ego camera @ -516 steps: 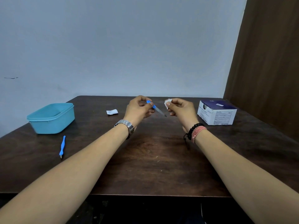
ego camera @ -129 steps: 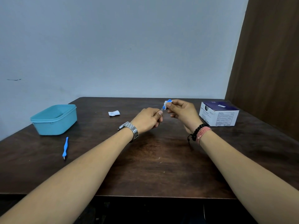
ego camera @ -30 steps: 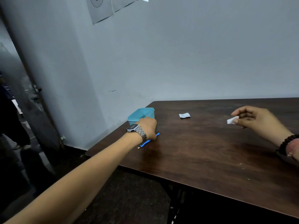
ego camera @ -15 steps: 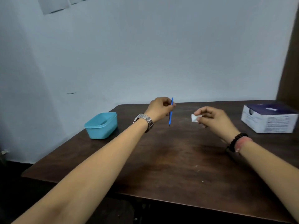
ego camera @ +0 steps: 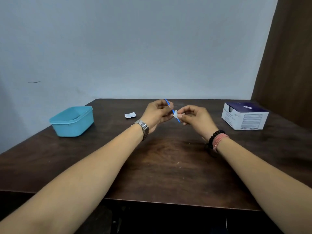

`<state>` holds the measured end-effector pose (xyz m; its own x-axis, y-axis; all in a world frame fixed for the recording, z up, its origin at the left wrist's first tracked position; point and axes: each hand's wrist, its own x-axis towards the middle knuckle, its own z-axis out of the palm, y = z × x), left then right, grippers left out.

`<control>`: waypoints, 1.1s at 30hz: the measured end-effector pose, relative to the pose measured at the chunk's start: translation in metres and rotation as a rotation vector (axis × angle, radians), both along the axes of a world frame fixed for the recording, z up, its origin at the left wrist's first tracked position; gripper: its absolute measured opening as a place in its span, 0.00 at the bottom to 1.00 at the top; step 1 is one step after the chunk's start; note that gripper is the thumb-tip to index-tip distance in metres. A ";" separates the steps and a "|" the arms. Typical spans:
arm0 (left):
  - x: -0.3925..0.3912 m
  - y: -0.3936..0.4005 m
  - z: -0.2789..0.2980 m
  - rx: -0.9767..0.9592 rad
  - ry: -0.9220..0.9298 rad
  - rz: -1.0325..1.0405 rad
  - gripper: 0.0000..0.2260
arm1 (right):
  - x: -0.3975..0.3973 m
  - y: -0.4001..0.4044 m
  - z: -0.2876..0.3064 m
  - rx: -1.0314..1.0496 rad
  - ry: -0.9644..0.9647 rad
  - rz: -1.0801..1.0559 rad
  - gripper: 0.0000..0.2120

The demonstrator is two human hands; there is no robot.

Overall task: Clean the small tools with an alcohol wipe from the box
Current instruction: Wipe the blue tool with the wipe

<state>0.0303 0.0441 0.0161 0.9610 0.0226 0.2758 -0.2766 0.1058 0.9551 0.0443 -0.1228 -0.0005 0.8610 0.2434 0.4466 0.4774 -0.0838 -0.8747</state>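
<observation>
We are pinching the thin blue tool (ego camera: 169, 106) in our left hand (ego camera: 156, 114), slanting from eleven to five o'clock. Our right hand (ego camera: 195, 118) is squeezing the alcohol wipe (ego camera: 175, 114) around its lower part.

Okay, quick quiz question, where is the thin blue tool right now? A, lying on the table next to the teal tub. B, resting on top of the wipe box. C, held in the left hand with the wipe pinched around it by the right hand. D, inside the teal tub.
C: the left hand grips the thin blue tool above the table, and the right hand pinches the white wipe around its shaft.
</observation>
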 end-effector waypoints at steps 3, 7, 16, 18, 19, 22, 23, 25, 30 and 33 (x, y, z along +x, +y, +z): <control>-0.002 -0.005 0.000 -0.012 -0.024 0.000 0.02 | -0.001 -0.003 -0.001 -0.049 -0.010 -0.059 0.05; -0.004 -0.006 0.001 -0.029 -0.040 0.020 0.01 | -0.003 -0.005 -0.001 -0.071 -0.044 -0.112 0.03; -0.006 -0.009 0.002 0.110 -0.110 0.084 0.02 | 0.000 -0.003 -0.003 -0.119 0.002 -0.086 0.04; -0.006 -0.008 0.002 0.117 -0.124 0.108 0.03 | 0.000 -0.003 -0.002 -0.166 -0.023 -0.117 0.06; -0.006 -0.008 0.002 0.111 -0.124 0.111 0.03 | 0.000 -0.003 -0.002 -0.192 -0.034 -0.128 0.06; -0.005 -0.008 0.001 0.115 -0.111 0.102 0.03 | -0.001 -0.004 -0.002 -0.223 -0.045 -0.122 0.06; -0.005 -0.009 0.001 0.122 -0.110 0.096 0.04 | -0.001 -0.004 -0.002 -0.211 -0.037 -0.105 0.06; -0.005 -0.010 0.000 0.135 -0.114 0.087 0.04 | -0.001 -0.004 -0.002 -0.166 -0.004 -0.055 0.05; -0.005 -0.008 0.000 0.118 -0.123 0.063 0.08 | -0.003 -0.001 -0.001 -0.141 0.074 0.043 0.06; -0.004 -0.006 0.000 0.111 -0.122 0.062 0.09 | -0.003 0.000 -0.002 -0.114 0.108 0.098 0.07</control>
